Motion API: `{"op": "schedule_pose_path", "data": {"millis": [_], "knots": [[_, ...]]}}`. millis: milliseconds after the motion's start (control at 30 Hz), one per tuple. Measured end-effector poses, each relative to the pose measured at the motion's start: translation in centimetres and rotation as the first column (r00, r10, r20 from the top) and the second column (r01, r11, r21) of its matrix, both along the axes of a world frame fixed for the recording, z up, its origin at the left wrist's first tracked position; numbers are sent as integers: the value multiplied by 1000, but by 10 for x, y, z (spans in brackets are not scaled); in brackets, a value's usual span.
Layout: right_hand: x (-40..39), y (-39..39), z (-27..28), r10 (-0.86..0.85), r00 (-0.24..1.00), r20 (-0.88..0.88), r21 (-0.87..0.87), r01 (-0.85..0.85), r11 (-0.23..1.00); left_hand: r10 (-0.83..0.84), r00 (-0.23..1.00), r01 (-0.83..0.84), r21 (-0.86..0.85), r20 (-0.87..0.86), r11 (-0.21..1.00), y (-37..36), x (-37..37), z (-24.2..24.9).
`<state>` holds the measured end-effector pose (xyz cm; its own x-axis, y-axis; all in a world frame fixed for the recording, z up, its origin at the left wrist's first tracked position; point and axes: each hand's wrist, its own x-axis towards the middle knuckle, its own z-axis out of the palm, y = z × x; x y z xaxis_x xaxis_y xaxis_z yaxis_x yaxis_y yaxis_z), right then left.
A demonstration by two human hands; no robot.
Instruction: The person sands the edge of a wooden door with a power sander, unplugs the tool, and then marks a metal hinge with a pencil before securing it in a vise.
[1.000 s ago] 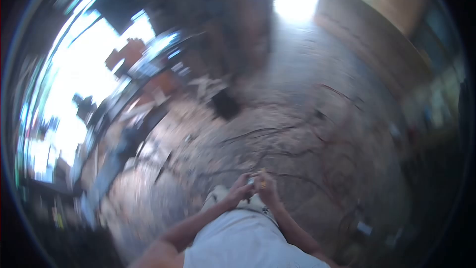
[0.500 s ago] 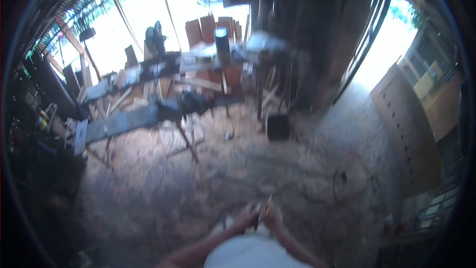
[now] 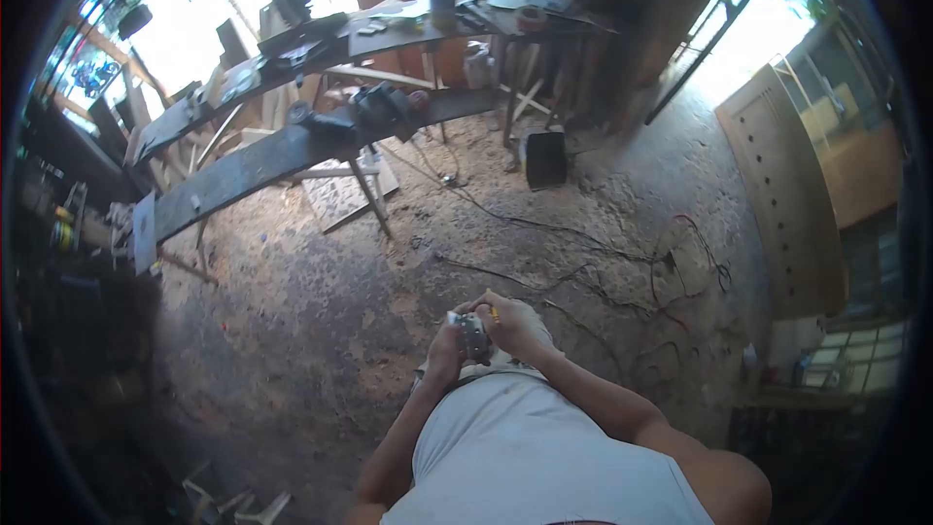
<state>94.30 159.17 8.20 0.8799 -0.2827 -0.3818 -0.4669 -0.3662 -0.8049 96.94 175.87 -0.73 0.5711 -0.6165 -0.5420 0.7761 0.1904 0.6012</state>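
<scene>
My left hand (image 3: 447, 348) is wrapped round a small metallic object (image 3: 473, 337) in front of my waist. Its exact kind is too small to tell. My right hand (image 3: 510, 328) has its fingers closed round a thin yellow tool (image 3: 495, 314), whose light tip points up and to the left. The right fingers touch or nearly touch the upper right side of the metallic object. Both hands are close together, just above the white shirt.
A long dark bench (image 3: 233, 180) with power tools (image 3: 384, 109) stands at the left. Behind it is a cluttered table (image 3: 394, 37). Cables (image 3: 544, 226) run across the floor. A black box (image 3: 545, 159) stands near the middle, and a wooden panel (image 3: 785, 204) leans at the right.
The view has tilted down, so benches and floor sit higher and more of my arms and shirt shows. Both hands have shifted up and slightly left in the picture. The picture is sharper.
</scene>
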Motion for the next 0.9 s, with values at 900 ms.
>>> {"op": "schedule_pose_path", "data": {"millis": [900], "knots": [[221, -285, -245, -295, 929, -224, 114, 326, 939, 245, 865, -459, 493, 438, 739, 55, 305, -81]]}}
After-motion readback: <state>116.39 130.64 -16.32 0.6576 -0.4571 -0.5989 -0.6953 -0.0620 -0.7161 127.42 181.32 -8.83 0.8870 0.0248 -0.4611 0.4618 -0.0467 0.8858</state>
